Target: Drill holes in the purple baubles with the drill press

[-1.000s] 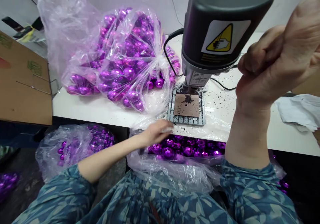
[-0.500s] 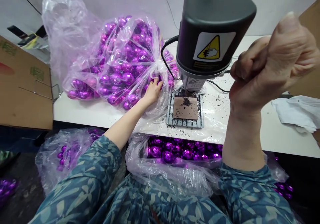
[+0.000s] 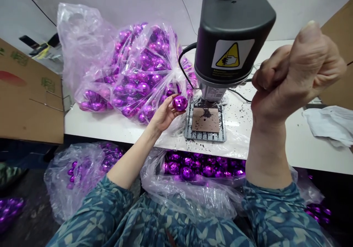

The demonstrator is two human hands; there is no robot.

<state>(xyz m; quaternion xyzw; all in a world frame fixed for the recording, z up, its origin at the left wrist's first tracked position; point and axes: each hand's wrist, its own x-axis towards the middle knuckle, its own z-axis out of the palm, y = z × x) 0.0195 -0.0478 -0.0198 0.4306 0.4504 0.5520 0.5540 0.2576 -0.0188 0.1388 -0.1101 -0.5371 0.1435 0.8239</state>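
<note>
Between the fingers and thumb of my left hand (image 3: 163, 117) is a shiny purple faceted bauble (image 3: 180, 103), with a small hole facing me. It is held just left of the bench drill press (image 3: 234, 26), in front of the large clear plastic bag (image 3: 173, 68) of similar baubles. My right hand (image 3: 298, 72) is raised at the right of the drill head, closed in a fist; whatever is inside it is hidden. Under the drill head, a brown board (image 3: 198, 122) with a small dark hole lies on the grey slotted base (image 3: 205, 137), strewn with black shavings.
An open plastic-lined container of purple baubles (image 3: 187, 172) sits below the table edge at my lap. Another bag of baubles (image 3: 82, 166) is at lower left. Cardboard boxes (image 3: 27, 103) flank both sides. A white cloth (image 3: 329, 124) lies on the right of the table (image 3: 289, 140).
My left hand has drawn back from the bag's opening toward me and now shows a purple bauble in its fingers. My right fist stays raised beside the drill press. The view has shifted slightly.
</note>
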